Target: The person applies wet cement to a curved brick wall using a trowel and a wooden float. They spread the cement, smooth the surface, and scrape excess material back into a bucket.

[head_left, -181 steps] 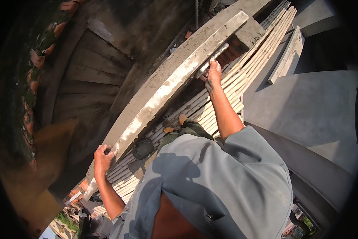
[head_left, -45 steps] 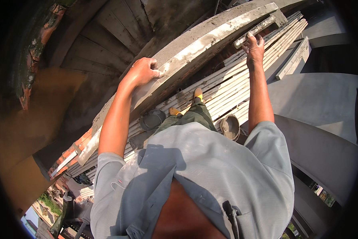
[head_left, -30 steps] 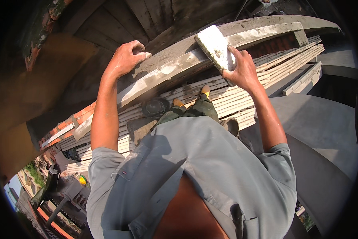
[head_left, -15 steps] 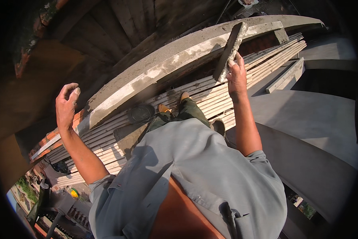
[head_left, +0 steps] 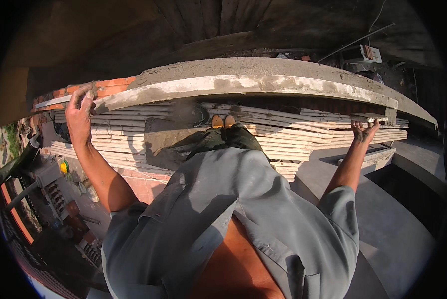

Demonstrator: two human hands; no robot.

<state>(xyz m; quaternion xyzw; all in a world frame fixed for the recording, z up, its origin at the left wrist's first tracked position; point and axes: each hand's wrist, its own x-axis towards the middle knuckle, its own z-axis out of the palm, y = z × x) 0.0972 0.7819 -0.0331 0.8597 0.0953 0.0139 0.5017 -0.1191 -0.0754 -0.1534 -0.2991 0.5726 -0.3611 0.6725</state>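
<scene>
A long, whitish board (head_left: 223, 84) smeared with mortar runs along the near edge of a band of wet grey mortar (head_left: 233, 66). Toward its left end, my left hand (head_left: 80, 119) has its fingers curled over the board, thumb on the near side. Out to the right, my right hand (head_left: 365, 132) grips a mortar-crusted plastering float (head_left: 367, 117), now seen almost edge-on. The float lies close under the board's right end; whether they touch I cannot tell.
My feet (head_left: 223, 121) stand on a scaffold of pale poles (head_left: 283, 142). Beside them are a dark bucket (head_left: 197, 114) and a grey sheet (head_left: 158, 139). Orange bricks (head_left: 115, 85) show at far left. Smooth grey concrete (head_left: 363, 209) lies at lower right.
My view has turned, so the board now runs nearly level. My left hand has come onto the board. My right hand has moved outward and lowered, the float tilting from upright to flat.
</scene>
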